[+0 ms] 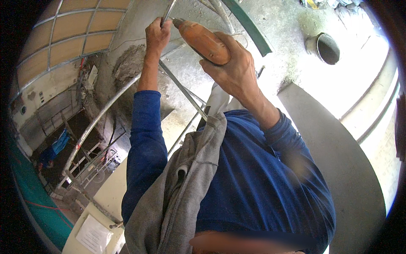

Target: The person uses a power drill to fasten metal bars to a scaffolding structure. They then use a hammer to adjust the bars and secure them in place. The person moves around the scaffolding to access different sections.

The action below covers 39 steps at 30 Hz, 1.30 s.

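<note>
An orange power drill (204, 41) is gripped by my right hand (239, 70), its dark nose pointing up and left. Just beyond that nose, my left hand (157, 38) is closed around a thin metal bar (169, 9) that runs up out of view. The drill's tip is close beside my left fingers; whether it touches the bar I cannot tell. Below my hands slants a metal tube (182, 88), part of a frame. Grey cloth (186, 169) hangs over the front of my blue top.
A long bent pipe (103, 112) curves along my left. To the far right are a green metal beam (249, 27), a round open container (327, 48) and a grey curved panel (334, 161). Gridded panels (76, 31) stand upper left. Another person in blue (59, 144) is at lower left.
</note>
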Each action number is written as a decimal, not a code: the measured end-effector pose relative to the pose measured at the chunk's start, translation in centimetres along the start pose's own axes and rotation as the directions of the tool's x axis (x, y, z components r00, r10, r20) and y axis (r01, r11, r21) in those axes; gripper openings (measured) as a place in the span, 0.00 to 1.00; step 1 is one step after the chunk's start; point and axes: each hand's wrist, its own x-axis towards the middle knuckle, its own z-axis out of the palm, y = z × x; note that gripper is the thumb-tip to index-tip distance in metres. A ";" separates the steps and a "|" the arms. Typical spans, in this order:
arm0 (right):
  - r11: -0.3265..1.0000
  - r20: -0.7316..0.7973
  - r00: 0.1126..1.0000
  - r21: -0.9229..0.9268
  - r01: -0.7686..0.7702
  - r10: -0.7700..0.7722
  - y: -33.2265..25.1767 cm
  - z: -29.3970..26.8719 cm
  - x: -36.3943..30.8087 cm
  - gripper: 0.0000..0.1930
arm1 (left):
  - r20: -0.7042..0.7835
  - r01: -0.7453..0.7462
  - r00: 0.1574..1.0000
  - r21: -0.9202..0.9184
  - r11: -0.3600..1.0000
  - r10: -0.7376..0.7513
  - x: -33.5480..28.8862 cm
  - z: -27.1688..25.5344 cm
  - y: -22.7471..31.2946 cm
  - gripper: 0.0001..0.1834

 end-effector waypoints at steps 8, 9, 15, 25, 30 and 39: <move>1.000 0.016 1.000 0.019 -0.024 0.024 0.1 -0.3 0.6 0.34 | 0.014 0.018 1.000 0.045 0.999 -0.018 0.1 0.5 -0.8 0.24; 0.999 0.009 0.999 0.007 -0.032 0.032 0.1 -0.3 0.7 0.34 | 0.018 0.023 1.000 0.056 0.998 -0.024 0.2 0.6 -0.9 0.24; 0.995 0.027 1.000 -0.095 -0.007 0.010 -0.1 -0.6 1.2 0.34 | 0.003 -0.029 1.000 0.083 0.996 0.029 0.4 0.8 -1.4 0.24; 0.992 0.063 0.998 -0.122 -0.023 0.031 -0.4 -0.4 1.7 0.34 | -0.016 -0.014 1.000 0.091 0.996 0.015 0.2 0.9 -1.3 0.22; 0.988 0.052 0.999 -0.152 0.012 -0.004 -0.1 -0.2 1.7 0.33 | -0.007 0.022 1.000 0.106 0.994 -0.022 0.1 0.8 -0.9 0.20; 0.977 0.049 0.996 -0.196 0.083 -0.075 0.2 0.5 1.7 0.32 | -0.005 -0.005 1.000 0.103 0.995 0.005 0.0 0.7 -1.6 0.26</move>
